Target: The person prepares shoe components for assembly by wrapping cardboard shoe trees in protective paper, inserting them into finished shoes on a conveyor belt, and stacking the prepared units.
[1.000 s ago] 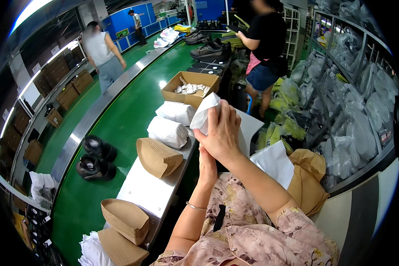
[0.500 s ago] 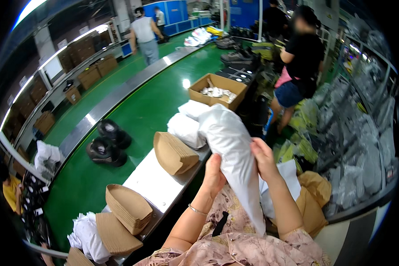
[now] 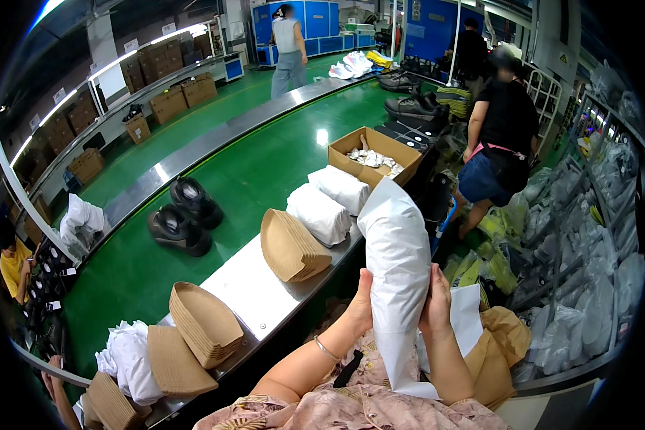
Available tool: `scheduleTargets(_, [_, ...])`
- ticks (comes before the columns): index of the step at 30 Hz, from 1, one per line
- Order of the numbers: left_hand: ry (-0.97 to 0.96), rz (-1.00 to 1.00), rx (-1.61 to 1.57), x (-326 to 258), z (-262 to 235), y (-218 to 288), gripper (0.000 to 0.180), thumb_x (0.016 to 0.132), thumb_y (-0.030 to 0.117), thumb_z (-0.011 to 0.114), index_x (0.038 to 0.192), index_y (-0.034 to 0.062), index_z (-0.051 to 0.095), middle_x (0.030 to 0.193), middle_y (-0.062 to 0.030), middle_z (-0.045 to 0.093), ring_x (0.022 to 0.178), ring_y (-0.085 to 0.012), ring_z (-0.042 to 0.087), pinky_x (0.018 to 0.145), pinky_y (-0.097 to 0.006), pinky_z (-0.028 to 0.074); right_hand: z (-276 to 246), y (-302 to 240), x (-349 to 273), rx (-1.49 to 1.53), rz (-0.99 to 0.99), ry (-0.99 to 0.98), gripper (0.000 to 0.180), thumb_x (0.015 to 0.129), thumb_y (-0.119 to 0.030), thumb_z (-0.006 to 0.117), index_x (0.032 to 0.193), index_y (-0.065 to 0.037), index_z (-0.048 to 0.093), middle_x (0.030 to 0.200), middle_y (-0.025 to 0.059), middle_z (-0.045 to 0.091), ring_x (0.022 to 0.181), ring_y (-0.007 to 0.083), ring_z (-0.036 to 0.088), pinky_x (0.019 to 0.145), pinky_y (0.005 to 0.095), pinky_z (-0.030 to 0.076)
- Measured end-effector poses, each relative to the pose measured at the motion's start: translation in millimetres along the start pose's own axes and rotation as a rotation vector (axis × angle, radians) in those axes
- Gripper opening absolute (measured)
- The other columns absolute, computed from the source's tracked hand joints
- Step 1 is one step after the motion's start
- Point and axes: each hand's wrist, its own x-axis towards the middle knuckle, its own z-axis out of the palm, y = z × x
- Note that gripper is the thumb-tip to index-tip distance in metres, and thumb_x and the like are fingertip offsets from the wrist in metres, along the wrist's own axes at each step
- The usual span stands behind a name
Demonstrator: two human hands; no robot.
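Observation:
A long white paper-wrapped bundle (image 3: pixel 395 240) stands tilted away in front of my body, its rounded, full end upward and its loose paper tail hanging near my lap. My left hand (image 3: pixel 363 301) grips its left side, and my right hand (image 3: pixel 437 301) presses the right side, so it is held between both palms. What lies inside the paper is hidden. Just beyond my left hand, nested brown molded-cardboard inserts (image 3: pixel 294 247) rest on the metal ledge. Behind them lie two white wrapped bundles (image 3: pixel 319 213), close to the held one but apart from my fingers.
A carton (image 3: pixel 376 172) with crumpled pieces sits past the bundles. Dark shoes (image 3: pixel 186 218) stand on the green conveyor (image 3: pixel 258 161). More cardboard inserts (image 3: pixel 204 326) and white paper (image 3: pixel 130 358) are at lower left. Bagged items (image 3: pixel 573 301) fill a rack at right; a co-worker (image 3: pixel 498 136) stands nearby.
The bundle has been swung more upright, away from the wrapped pair on the ledge. Both hands keep hold, slightly lower in view. The co-worker in black has turned, and the view has shifted.

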Motion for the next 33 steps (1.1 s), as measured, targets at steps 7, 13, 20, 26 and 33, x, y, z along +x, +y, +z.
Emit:
scheduleTargets(7, [0.034,0.054,0.189,-1,-8,-11,0.092,0.067,0.059,0.069,0.131,0.0025,0.035,0.124,-0.0090,0.049,0.113,-0.0208,0.049,0.096,-0.036,0.040,-40,10,39,-0.988,-0.448,-0.043,0.032,0.094,-0.031,0.045,0.098,-0.003,0.060,0.114,0.0107,0.051,0.104,0.0210,0.049,0.090,0.0301,0.038])
scheduleTargets(13, [0.177,0.107,0.351,7,-1,-3,0.079,0.069,0.046,0.073,0.126,0.0021,0.040,0.116,-0.0095,0.053,0.104,-0.0217,0.054,0.090,-0.037,0.045,-56,1,36,-0.593,-0.012,-0.136,0.048,0.091,-0.034,0.050,0.126,-0.002,0.039,0.122,0.0129,0.046,0.105,0.0210,0.052,0.091,0.0305,0.040])
scheduleTargets(20, [0.243,0.392,0.361,20,9,-6,0.060,0.078,0.033,0.068,0.120,-0.0007,0.043,0.112,-0.0097,0.053,0.103,-0.0212,0.052,0.090,-0.036,0.043,-53,-7,-18,-0.519,0.091,-0.341,0.077,0.068,-0.009,0.070,0.133,-0.004,0.030,0.123,0.0112,0.048,0.107,0.0180,0.050,0.092,0.0301,0.039])
scheduleTargets(26, [0.321,0.459,0.217,20,17,-5,0.071,0.076,0.045,0.068,0.123,0.0008,0.039,0.113,-0.0096,0.052,0.105,-0.0229,0.051,0.091,-0.037,0.042,-24,25,-19,-0.577,-0.160,0.036,0.046,0.075,-0.001,0.059,0.118,0.000,0.042,0.104,0.0129,0.058,0.096,0.0176,0.055,0.083,0.0297,0.044])
scheduleTargets(33, [0.481,0.471,-0.036,24,36,5,0.075,0.077,0.069,0.047,0.121,0.0090,0.043,0.111,-0.0056,0.055,0.104,-0.0210,0.052,0.090,-0.036,0.043,6,44,-20,-0.529,-0.403,0.234,0.019,0.081,-0.001,0.057,0.096,-0.001,0.045,0.087,0.0065,0.054,0.073,0.0112,0.053,0.066,0.0255,0.046])
